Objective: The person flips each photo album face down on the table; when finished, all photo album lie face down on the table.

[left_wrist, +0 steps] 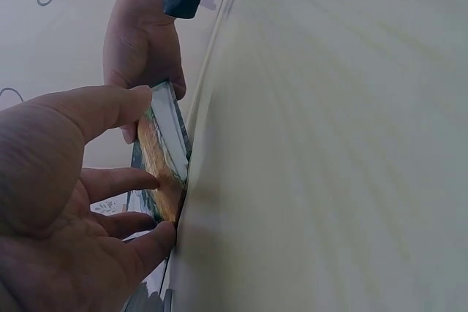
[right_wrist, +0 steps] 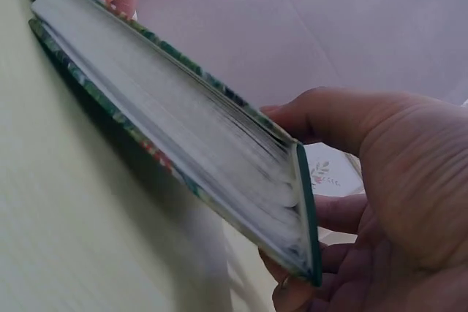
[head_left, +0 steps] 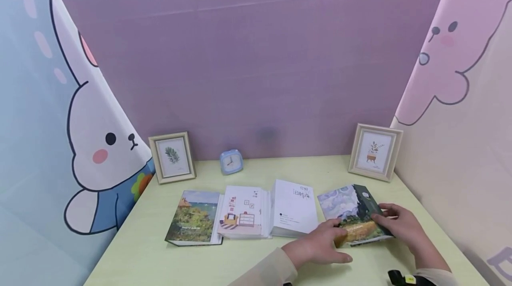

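A book with a painted landscape cover lies slightly raised off the pale green table at the right. My left hand pinches its near left edge, thumb on the cover and fingers under it. My right hand grips the dark green spine end, thumb on top. The left wrist view shows the book edge-on between both hands. In the right wrist view the page block tilts up from the table, with my right hand round its corner.
Three more books lie in a row to the left: a landscape cover, a white room drawing and a white text cover. At the back stand a blue clock and two picture frames. Cartoon panels wall in both sides.
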A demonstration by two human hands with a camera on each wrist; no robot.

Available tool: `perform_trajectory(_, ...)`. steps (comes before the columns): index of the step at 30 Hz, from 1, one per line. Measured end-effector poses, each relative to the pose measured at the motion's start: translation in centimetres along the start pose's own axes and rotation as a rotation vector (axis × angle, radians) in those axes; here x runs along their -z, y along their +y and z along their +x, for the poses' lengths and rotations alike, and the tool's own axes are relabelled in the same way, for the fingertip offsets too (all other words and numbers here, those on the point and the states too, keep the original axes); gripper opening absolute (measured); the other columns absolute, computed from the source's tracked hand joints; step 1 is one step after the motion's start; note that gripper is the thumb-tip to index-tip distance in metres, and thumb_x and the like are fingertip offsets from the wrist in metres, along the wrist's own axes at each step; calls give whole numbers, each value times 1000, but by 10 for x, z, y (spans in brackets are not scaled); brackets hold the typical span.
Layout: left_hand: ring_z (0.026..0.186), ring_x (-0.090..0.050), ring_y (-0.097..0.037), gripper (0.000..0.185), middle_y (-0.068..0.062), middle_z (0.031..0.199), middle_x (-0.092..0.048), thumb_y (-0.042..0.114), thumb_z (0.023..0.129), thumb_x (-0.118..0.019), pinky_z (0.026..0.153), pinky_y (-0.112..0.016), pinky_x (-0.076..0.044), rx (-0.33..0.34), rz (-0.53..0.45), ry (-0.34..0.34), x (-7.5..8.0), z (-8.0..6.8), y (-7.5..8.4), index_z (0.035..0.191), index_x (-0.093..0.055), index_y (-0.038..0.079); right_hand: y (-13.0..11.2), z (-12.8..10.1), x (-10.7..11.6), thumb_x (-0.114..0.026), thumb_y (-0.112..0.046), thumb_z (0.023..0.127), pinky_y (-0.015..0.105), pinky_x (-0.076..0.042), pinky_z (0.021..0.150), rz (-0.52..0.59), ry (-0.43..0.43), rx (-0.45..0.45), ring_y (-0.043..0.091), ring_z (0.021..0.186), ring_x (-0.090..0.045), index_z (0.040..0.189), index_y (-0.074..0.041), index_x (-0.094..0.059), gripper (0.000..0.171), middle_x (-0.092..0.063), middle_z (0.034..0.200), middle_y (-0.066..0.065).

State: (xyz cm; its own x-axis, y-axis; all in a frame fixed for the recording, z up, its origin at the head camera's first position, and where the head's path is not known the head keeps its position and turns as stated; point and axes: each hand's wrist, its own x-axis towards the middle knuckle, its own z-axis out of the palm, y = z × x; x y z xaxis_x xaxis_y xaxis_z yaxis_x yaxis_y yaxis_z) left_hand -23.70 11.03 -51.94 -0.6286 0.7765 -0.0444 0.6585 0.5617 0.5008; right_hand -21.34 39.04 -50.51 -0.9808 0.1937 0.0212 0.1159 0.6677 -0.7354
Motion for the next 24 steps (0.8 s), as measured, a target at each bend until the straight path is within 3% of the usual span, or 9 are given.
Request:
perform_trajectory(9,152,-32,-11,66,8,169,-30,52,93,-76,117,-26,-37,-5,15,0,1,-1,1,152,-56,31,6,4,-3,-74,-39,97,37,-54,74,-75,-71,-37,34,101,-65,137,18,-52,73,-67,111,25)
perform_trajectory(24,151,-33,-11,60,9,168,-31,49,96,-74,116,-25,-38,-9,-10,11,1,-1,1,150,-58,31,3,1,-5,-74,-33,96,39,-53,72,-138,-59,-38,33,95,-64,128,17,-58,62,-68,104,22)
